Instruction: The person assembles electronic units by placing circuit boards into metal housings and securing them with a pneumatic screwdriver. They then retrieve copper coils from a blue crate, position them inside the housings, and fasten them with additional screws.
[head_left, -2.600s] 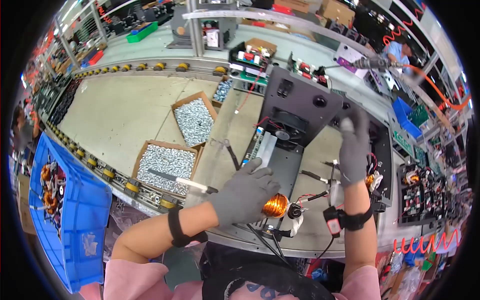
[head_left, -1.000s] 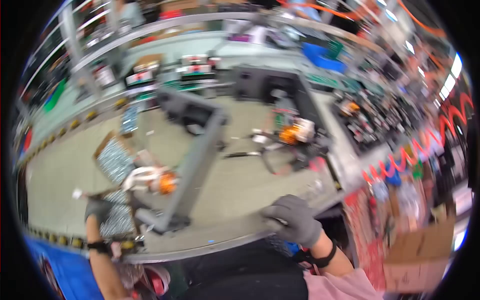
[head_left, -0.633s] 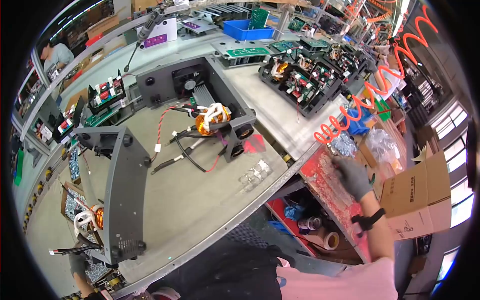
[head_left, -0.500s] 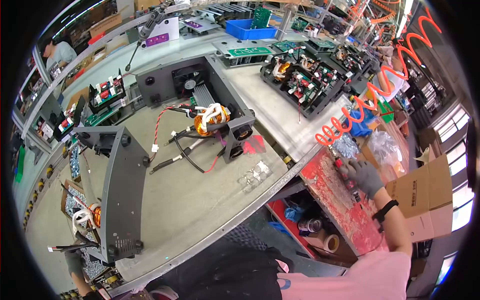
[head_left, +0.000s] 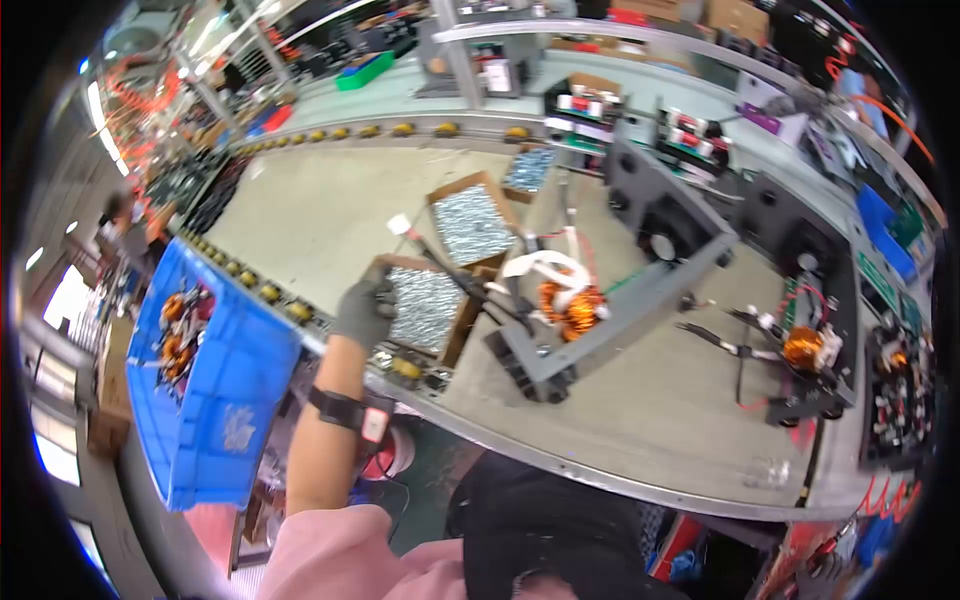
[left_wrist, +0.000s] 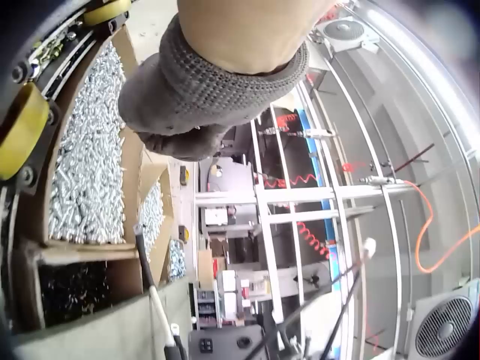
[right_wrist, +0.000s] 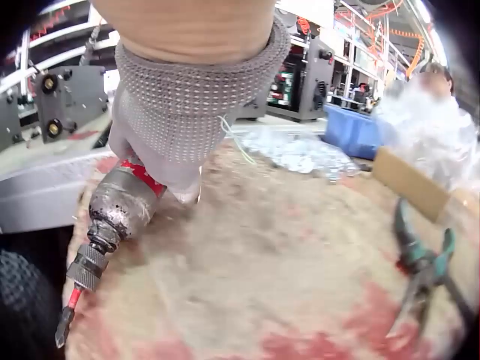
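Note:
My gloved left hand is at the left edge of a cardboard box of silver screws, its fingers curled. In the left wrist view the glove hangs beside the screws; the fingertips are hidden, so I cannot tell whether they hold any. My right hand grips a worn red-and-metal power screwdriver, its bit pointing down and outward, over a scuffed red surface. Right of the screw box, a grey metal casing stands on the bench with a copper coil and white leads.
A second screw box lies behind the first. A blue bin of coils hangs at left, beside yellow rollers. Another casing stands at right. Green-handled pliers lie near the screwdriver.
The view has swung right, then back left. Both hands have left the casing; my left went to the screw box, my right to the red surface, where it has taken hold of the power screwdriver.

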